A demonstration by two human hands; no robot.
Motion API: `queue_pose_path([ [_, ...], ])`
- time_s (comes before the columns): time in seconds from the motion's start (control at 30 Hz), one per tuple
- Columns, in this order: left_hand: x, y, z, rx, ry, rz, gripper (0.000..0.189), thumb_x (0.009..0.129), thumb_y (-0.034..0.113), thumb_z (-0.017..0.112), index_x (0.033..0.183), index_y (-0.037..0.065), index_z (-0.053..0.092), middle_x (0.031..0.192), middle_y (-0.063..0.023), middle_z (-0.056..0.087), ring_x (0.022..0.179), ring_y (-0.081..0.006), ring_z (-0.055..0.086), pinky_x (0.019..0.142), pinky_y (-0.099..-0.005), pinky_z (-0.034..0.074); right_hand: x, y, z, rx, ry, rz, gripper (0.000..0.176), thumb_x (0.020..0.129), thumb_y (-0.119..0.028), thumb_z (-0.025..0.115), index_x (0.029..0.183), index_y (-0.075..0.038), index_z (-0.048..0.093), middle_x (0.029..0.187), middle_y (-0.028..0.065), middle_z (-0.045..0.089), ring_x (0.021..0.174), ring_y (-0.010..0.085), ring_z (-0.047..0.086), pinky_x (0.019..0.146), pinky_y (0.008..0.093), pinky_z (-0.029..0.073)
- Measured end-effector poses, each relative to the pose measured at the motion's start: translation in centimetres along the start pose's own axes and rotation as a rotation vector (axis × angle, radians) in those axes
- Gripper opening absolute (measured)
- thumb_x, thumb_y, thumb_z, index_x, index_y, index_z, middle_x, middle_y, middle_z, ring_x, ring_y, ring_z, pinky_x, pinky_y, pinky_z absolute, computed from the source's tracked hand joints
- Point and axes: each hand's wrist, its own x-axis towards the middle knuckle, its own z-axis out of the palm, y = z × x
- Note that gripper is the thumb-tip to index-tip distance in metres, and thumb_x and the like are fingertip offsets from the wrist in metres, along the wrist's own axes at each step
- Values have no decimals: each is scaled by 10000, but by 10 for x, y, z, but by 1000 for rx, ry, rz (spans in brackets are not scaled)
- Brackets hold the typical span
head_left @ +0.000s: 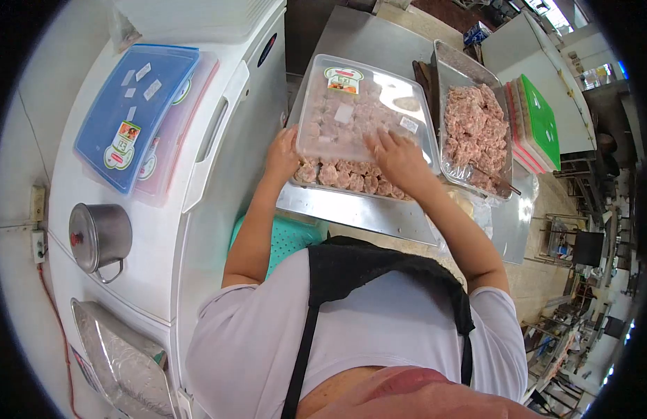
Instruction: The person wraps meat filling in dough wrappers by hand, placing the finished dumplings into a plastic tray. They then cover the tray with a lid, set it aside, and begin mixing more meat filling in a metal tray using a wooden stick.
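Observation:
A clear plastic lid (358,146) with labels lies over a container of several meat dumplings (341,178) on the metal table. The front row of dumplings shows uncovered below the lid's near edge. At the lid's left edge, my left hand (284,152) is closed around the rim, its fingertips partly hidden. My right hand (400,157) rests on the lid's near right part, fingers outstretched and slightly blurred. Right of the lid stands a metal tray (445,59) of ground meat (475,129), with a utensil handle (505,183) sticking out at its near end.
Stacked containers with a green lid (540,122) stand at the right. On the white freezer (163,241) at the left are a blue-lidded container (138,115), a metal pot (103,234) and a metal pan (124,356). A teal basket (285,241) sits below the table.

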Motion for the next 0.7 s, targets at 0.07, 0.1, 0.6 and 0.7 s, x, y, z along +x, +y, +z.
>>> queue_pose_path([
  [0.07, -5, 6, -14, -79, -100, -167, 295, 923, 209, 463, 1108, 27, 603, 991, -213, 606, 867, -387, 568, 795, -441, 459, -11, -11, 9, 48, 15, -26, 469, 807, -123, 542, 1272, -78, 500, 1231, 212, 528, 1067, 359, 572, 881, 404, 487],
  [0.1, -7, 4, -17, -80, -111, -198, 295, 923, 209, 463, 1108, 27, 603, 991, -213, 606, 867, -387, 568, 795, -441, 459, -17, -19, 12, 93, 38, -49, 497, 774, -114, 579, 1263, -69, 503, 1222, 220, 505, 1057, 365, 562, 865, 419, 490],
  [0.6, 14, 18, -5, 95, -53, -155, 354, 891, 205, 544, 1206, 46, 570, 986, -158, 552, 887, -337, 570, 763, -420, 474, -34, -49, 18, 227, 2, 22, 609, 764, -381, 678, 1297, -144, 502, 1287, 209, 486, 1164, 396, 490, 928, 490, 439],
  [0.7, 13, 20, -7, 119, -55, -153, 346, 900, 208, 531, 1203, 46, 568, 999, -162, 547, 896, -346, 571, 764, -428, 476, -39, -55, 23, 242, -22, 42, 620, 764, -389, 676, 1306, -151, 492, 1339, 215, 433, 1215, 389, 439, 935, 501, 414],
])
